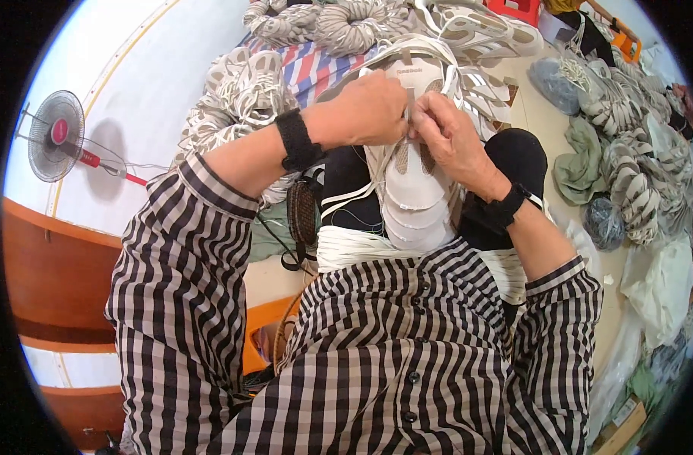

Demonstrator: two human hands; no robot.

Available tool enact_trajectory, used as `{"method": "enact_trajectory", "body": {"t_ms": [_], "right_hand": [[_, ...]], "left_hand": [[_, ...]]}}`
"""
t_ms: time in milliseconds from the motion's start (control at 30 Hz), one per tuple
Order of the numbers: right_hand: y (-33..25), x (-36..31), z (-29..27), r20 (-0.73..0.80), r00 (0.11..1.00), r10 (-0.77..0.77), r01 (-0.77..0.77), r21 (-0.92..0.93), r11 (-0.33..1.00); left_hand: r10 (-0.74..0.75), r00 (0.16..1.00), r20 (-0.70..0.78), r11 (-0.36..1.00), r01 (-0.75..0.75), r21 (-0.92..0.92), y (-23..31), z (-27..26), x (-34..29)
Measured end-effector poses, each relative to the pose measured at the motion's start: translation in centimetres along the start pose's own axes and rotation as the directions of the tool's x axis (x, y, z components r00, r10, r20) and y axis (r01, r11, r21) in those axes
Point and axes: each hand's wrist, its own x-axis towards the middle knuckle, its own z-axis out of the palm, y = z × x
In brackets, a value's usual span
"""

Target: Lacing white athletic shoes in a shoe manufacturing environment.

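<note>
A stack of white and beige shoe uppers rests across my lap, their rounded toes pointing toward me. Over the top upper, my left hand is closed, with the back of the hand upward. Close beside it, my right hand is pinched, thumb against the curled fingers. The fingertips of both hands nearly meet at the upper's lacing area, and what they pinch is too small and hidden to name. A bundle of white shoelaces lies across my lap, and loose white laces hang around the upper.
Coiled bundles of shoe uppers lie at the far left, and more bundles are heaped at the right. Left of my lap is a brown woven case. A fan stands near the white wall. An orange stool shows below my left arm.
</note>
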Motion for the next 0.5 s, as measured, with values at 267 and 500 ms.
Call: {"method": "enact_trajectory", "body": {"t_ms": [267,500], "right_hand": [[-0.5,-0.2,0.0,0.005,1.0,-0.013,0.014,-0.071,0.997],[-0.3,-0.2,-0.1,-0.005,0.999,0.053,-0.052,0.057,0.997]], "left_hand": [[-0.055,0.996,0.064,0.998,0.054,0.027,1.3,0.3,-0.2],[-0.149,0.983,-0.109,0.989,0.146,-0.03,1.9,1.6,-1.2]]}}
